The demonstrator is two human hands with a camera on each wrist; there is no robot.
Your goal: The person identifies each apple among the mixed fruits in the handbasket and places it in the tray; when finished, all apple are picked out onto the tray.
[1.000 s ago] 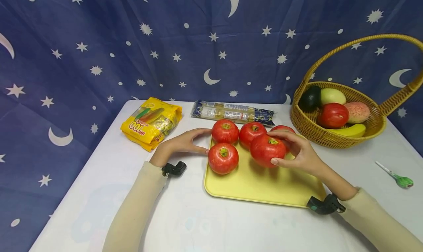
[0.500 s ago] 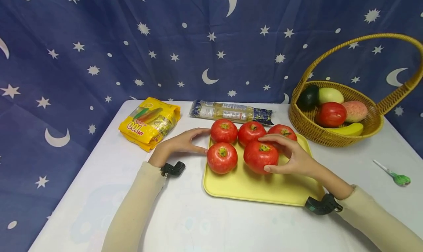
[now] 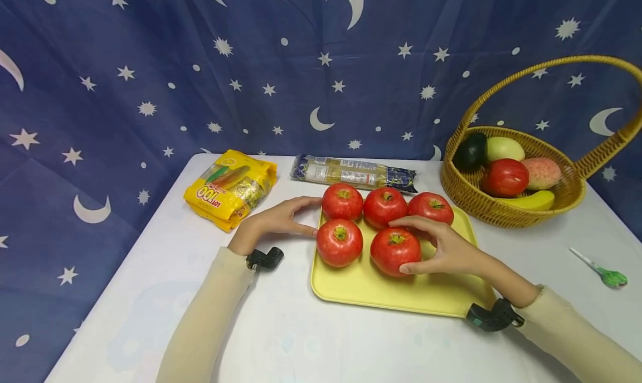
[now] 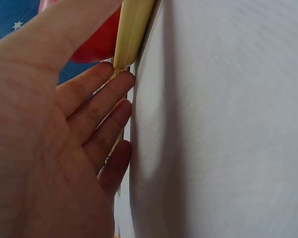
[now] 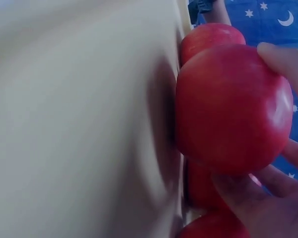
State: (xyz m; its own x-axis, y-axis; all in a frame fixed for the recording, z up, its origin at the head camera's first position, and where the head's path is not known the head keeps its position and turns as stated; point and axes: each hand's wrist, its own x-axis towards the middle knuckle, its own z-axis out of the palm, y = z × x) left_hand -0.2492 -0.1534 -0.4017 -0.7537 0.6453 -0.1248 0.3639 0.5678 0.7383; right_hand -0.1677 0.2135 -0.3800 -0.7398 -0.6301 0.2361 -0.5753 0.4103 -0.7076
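Several red apples stand on a yellow tray [image 3: 371, 291] in the head view. My right hand [image 3: 448, 250] grips the front right apple [image 3: 393, 255] between thumb and fingers. The right wrist view shows that apple [image 5: 231, 109] low by the tray surface, with its shadow beside it. At the tray's left edge my left hand [image 3: 278, 218] holds its fingers extended, the thumb tip beside the front left apple [image 3: 338, 246]. Behind are the back left apple [image 3: 342, 202], back middle apple [image 3: 385, 207] and back right apple [image 3: 430, 207].
A wicker basket [image 3: 501, 216] with a tall handle and several fruits stands at the back right. A clear packet [image 3: 351, 172] with dark blue ends lies behind the tray. A yellow bag [image 3: 228, 188] sits back left; a green lollipop [image 3: 612, 277] lies at the right.
My right hand has brought its apple left and down, toward the front of the tray beside the front left apple. The back right apple has come into fuller view. My left hand stays put.
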